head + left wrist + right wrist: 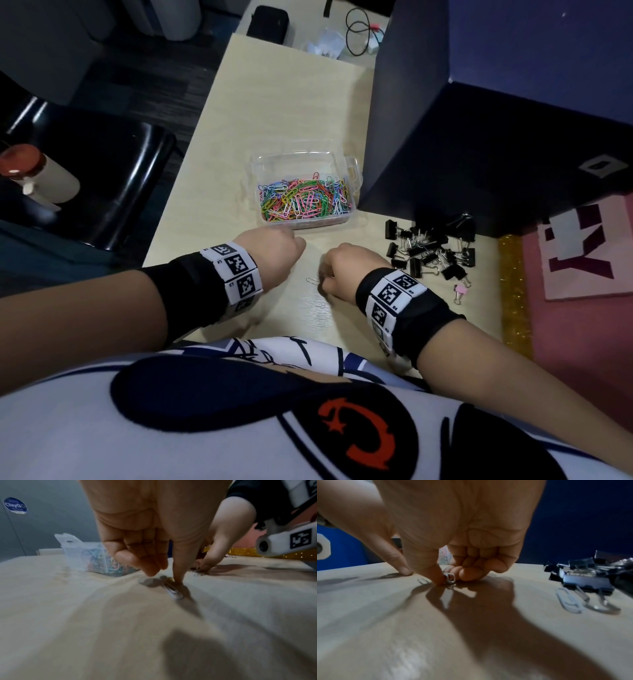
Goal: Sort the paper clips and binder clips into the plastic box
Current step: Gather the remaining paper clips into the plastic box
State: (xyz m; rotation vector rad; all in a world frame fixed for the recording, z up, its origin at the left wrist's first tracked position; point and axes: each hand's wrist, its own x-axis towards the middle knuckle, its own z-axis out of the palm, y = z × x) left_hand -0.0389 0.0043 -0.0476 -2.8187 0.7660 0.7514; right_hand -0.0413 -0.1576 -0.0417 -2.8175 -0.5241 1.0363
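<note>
Right grip [448, 574] pinches a silver paper clip [449, 578] against the table [471, 635].

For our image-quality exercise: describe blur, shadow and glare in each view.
Head view: sharp, faint glare on the table. Left wrist view: soft, plastic box blurred. Right wrist view: right hand casts a long dark shadow; binder clips are smeared.

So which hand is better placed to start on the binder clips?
Right, probably. The right hand sits just beside the pile of black binder clips, which lies on its side of the desk. The left hand is farther off, nearer the plastic box, with its thumb on a paper clip.
</note>
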